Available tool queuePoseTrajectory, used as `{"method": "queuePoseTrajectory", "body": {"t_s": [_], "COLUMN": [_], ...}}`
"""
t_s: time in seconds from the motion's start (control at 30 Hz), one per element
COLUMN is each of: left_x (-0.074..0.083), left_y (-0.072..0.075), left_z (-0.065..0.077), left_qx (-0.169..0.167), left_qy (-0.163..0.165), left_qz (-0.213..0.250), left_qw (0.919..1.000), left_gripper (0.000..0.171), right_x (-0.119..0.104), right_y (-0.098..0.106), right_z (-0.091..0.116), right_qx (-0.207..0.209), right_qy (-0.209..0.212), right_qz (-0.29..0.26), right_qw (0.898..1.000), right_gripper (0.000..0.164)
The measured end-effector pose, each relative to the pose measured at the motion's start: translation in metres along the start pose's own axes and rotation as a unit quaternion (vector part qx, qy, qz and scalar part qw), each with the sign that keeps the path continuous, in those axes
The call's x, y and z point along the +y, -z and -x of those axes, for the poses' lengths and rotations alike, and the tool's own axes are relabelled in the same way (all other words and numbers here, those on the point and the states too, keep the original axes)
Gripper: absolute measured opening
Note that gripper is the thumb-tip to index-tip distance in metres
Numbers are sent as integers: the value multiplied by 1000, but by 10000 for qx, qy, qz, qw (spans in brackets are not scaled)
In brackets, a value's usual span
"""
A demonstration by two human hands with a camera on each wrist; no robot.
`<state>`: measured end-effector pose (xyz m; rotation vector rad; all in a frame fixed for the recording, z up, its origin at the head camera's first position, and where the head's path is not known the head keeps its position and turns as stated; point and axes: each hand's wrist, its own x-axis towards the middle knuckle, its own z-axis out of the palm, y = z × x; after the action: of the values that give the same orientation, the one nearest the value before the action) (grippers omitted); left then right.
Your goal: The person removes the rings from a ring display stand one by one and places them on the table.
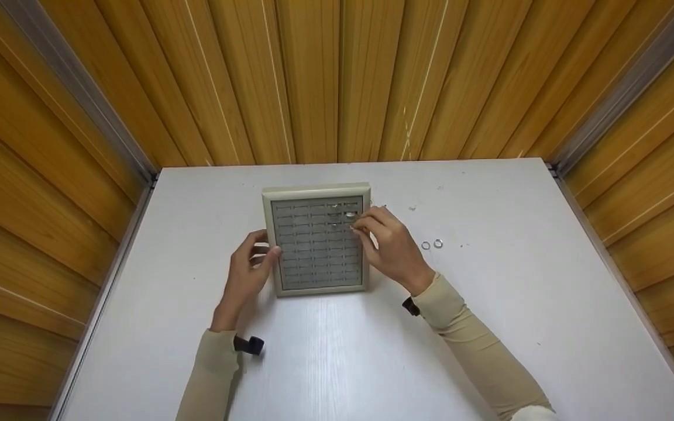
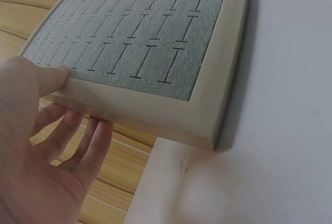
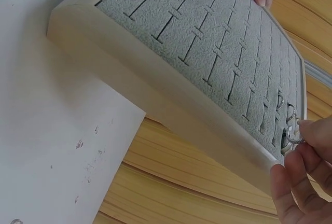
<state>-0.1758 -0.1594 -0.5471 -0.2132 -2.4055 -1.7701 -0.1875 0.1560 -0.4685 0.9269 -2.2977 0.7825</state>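
A ring display tray [image 1: 320, 245] with a pale frame and grey slotted padding stands tilted up on the white table. My left hand [image 1: 250, 270] holds its left side, thumb on the front of the frame and fingers behind the edge, as the left wrist view also shows. Between the thumb and fingers of my right hand [image 1: 392, 242] is a silver ring [image 3: 295, 141], held against the padding near the upper right slots. Several rings sit in the upper right slots, among them a ring [image 3: 290, 111] beside my fingertips. Part of the held ring is hidden.
Two loose rings, one ring [image 1: 426, 245] and another ring [image 1: 438, 243], lie on the white table [image 1: 325, 351] right of my right hand. Small scattered marks or bits [image 1: 412, 208] show behind them. Wood-patterned walls [image 1: 313, 82] enclose the back and sides.
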Motion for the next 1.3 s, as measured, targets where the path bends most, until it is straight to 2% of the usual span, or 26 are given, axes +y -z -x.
{"method": "queuePoseTrajectory", "body": {"t_s": [0.17,0.37,0.53,0.9,1.3], "left_x": [1,1,0,2,3], "left_y": [-1,-2,-3,1,0], "left_z": [0,0,0,0,2], "left_qx": [9,63,73,-11,44], "left_qy": [31,121,151,29,142], "left_qz": [-43,-69,-49,24,-45], "left_qw": [10000,9999,9998,10000,9999], "left_gripper": [40,39,40,39,40], "right_x": [2,6,13,40,68], "right_y": [4,10,16,26,31], "right_z": [4,12,20,39,63], "right_qx": [84,82,69,132,50], "right_qy": [101,-6,-112,-623,-941], "right_qz": [27,87,72,-218,-223], "right_qw": [9999,9999,9999,9977,9953], "right_gripper": [2,6,3,7,11]}}
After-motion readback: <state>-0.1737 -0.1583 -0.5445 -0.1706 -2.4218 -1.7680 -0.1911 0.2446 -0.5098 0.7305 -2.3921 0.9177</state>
